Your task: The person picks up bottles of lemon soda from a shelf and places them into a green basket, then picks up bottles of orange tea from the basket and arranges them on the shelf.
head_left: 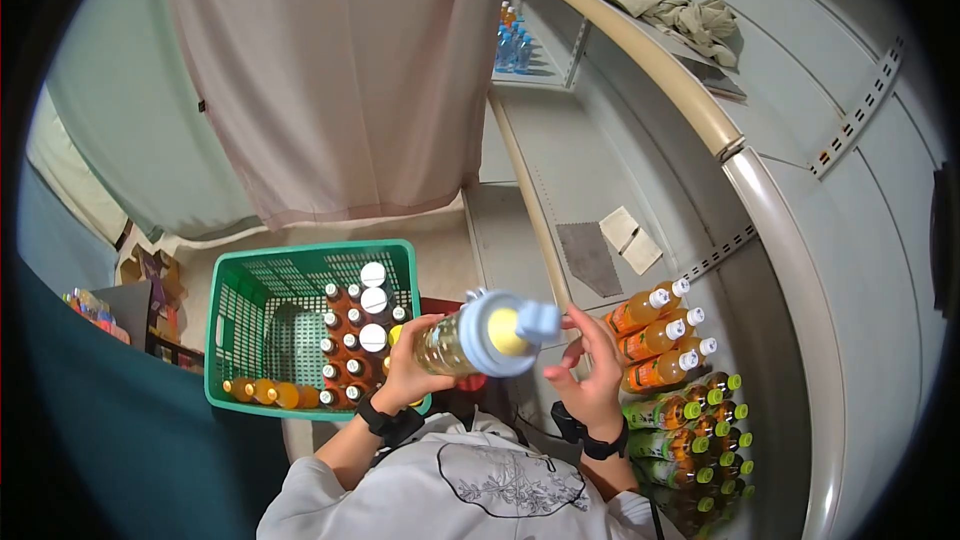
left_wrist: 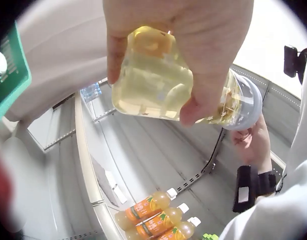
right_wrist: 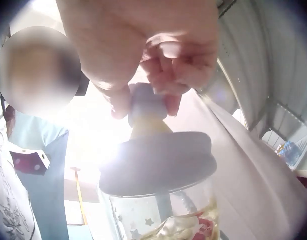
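My left hand (head_left: 408, 368) grips a clear drinking bottle (left_wrist: 153, 85) round its body, holding it tilted above the basket's right side. Pale yellow liquid shows inside, and the clear wall carries small star prints. At its top is a light blue lid (right_wrist: 158, 162) with a yellow spout base (head_left: 510, 330) and a blue spout cap (right_wrist: 147, 105). My right hand (head_left: 590, 375) is right at this cap, its fingers loosely bent. From the right wrist the cap appears between thumb and fingertip; from the head, the thumb stands apart from it.
A green basket (head_left: 310, 252) holds brown bottles, white-capped ones and small orange bottles. On the shelf at right stand orange-juice bottles (head_left: 650, 340) and green-capped bottles (head_left: 690, 440). A grey cloth (head_left: 588, 258) lies on the shelf; a pink curtain (head_left: 340, 70) hangs ahead.
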The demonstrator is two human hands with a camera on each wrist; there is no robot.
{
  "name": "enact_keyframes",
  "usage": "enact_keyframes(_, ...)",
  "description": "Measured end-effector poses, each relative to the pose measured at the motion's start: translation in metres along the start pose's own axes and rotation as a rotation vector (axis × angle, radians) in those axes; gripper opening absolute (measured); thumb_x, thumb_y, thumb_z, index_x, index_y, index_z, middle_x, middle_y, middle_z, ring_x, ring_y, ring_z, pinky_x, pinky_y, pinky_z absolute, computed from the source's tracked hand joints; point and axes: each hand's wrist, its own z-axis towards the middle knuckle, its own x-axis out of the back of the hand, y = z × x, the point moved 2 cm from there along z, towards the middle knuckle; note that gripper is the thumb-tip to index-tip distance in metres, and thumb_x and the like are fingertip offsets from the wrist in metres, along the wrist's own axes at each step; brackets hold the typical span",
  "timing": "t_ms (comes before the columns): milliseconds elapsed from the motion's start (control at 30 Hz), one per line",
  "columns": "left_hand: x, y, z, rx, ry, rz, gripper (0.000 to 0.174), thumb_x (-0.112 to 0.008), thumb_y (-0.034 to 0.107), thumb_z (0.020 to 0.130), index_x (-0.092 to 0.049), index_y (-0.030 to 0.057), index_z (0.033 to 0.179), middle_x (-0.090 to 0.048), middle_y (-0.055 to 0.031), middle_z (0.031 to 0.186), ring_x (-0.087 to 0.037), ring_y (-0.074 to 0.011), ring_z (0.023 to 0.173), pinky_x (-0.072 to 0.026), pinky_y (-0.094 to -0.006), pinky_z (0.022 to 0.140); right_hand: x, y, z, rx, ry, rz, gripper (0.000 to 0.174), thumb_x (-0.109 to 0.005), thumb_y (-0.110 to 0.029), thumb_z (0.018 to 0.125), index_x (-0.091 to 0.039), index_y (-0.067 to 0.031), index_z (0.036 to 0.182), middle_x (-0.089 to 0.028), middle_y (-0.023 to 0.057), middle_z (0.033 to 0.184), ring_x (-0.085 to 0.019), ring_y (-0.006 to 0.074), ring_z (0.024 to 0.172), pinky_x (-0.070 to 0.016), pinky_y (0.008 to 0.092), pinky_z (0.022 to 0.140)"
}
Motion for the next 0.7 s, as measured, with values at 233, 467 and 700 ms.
enact_keyframes(233,0.0,0.024,0.086,0.041,0.073,-0.258,0.071,-0.073,0.013,0.051,-0.033,0.0034,0.109,-0.045,-0.0083,0.102,-0.046,-0.0173,0.097,-0.0374,-0.0318,0.085,0.023,0.019,-0.032,-0.116,0.063,-0.05,0.039,-0.057,-0.007,0.073,-0.047,-0.0006,0.11,-0.056,0.0119,0.09,-0.046,0.01,0.05,-0.0409,0.0213,0.051)
enact_keyframes(467,-0.016,0.072,0.191,-0.073,-0.01,-0.557,0.066,-0.069,0.011,0.059,-0.032,0.0025,0.113,-0.049,-0.0103,0.104,-0.049,-0.0194,0.097,-0.0405,-0.0321,0.082,0.057,0.032,-0.073,-0.274,0.234,-0.113,0.035,-0.052,0.0,0.073,-0.05,-0.0016,0.107,-0.057,0.009,0.086,-0.051,0.0104,0.061,-0.0411,0.0205,0.05)
enact_keyframes(700,-0.043,0.137,0.321,-0.249,-0.14,-0.517,0.047,-0.065,0.008,0.066,-0.039,-0.0004,0.104,-0.051,-0.0089,0.096,-0.053,-0.0174,0.085,-0.045,-0.0311,0.073,0.108,0.008,-0.111,-0.369,0.381,-0.338,0.028,-0.048,0.002,0.075,-0.053,-0.0015,0.103,-0.055,0.0071,0.076,-0.05,0.0141,0.064,-0.0407,0.0246,0.056)
